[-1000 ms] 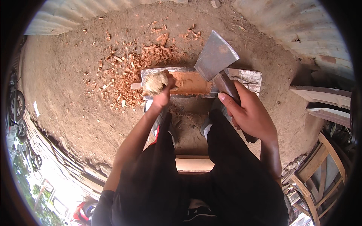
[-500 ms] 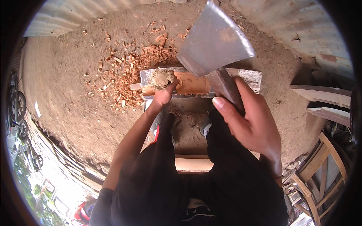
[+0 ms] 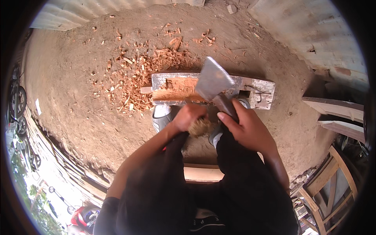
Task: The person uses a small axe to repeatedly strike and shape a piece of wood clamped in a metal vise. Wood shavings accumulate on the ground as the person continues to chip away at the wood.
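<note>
- A hatchet (image 3: pixel 213 84) was gripped by the right hand (image 3: pixel 244 127), fingers wrapped tight around the dark handle just below the broad grey blade; the blade was held flat-side up over the wooden block (image 3: pixel 211 88), its long axis running from the hand at the near right up toward the far left.
- A small, pale, fibrous lump of wood (image 3: pixel 200 127) was clutched by the left hand (image 3: pixel 189 116), fingers closed over its top, just near of the block's near edge and touching or nearly touching the right hand.
- The lump was seen to lie near and slightly left of the blade, closer to the handle grip than to the cutting edge; whether it rested on anything could not be told.
- The block was laid crosswise on bare earth, its reddish, freshly cut face toward the left end, with wood chips (image 3: pixel 133 74) scattered to its far left.
- A grey shoe (image 3: pixel 161 116) was planted just near of the block's left end.
</note>
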Available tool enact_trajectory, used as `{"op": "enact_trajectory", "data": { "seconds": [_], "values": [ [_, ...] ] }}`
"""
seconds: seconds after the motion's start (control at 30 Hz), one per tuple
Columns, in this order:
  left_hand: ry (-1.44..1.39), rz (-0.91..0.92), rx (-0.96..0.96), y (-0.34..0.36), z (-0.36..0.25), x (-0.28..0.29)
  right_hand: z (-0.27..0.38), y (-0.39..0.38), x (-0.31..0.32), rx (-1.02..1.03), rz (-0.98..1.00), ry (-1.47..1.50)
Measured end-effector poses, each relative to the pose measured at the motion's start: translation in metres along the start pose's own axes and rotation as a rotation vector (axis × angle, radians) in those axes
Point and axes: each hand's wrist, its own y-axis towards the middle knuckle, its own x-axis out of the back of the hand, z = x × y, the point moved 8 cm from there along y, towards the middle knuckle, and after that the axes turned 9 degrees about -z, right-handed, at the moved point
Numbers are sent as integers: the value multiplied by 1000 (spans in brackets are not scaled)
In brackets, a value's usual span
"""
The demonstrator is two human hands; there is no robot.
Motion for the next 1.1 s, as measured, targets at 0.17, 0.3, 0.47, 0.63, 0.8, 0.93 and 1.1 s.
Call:
{"op": "enact_trajectory", "data": {
  "seconds": [0.17, 0.3, 0.47, 0.63, 0.8, 0.93, 1.1],
  "values": [
    [66, -53, -289, -10, -25, -21, -89, -13, -17, -498, 0, 563],
    [31, -135, -306, 1, -49, -3, -147, -20, -30, -519, -60, 956],
    [-10, -159, 144, -14, -14, 38, -199, -12, -54, -403, -144, 985],
    [-331, -576, 399, -34, 15, 91, -198, -10, -55, -302, -221, 1049],
    [-168, -415, 324, -22, -7, 107, -224, -6, -58, -262, -267, 1057],
    [-49, -378, 383, -9, -54, 103, -213, -2, -62, -259, -210, 1142],
    [-51, -366, 321, 11, -30, 71, -208, 2, -58, -234, -192, 1236]
  ]
}}
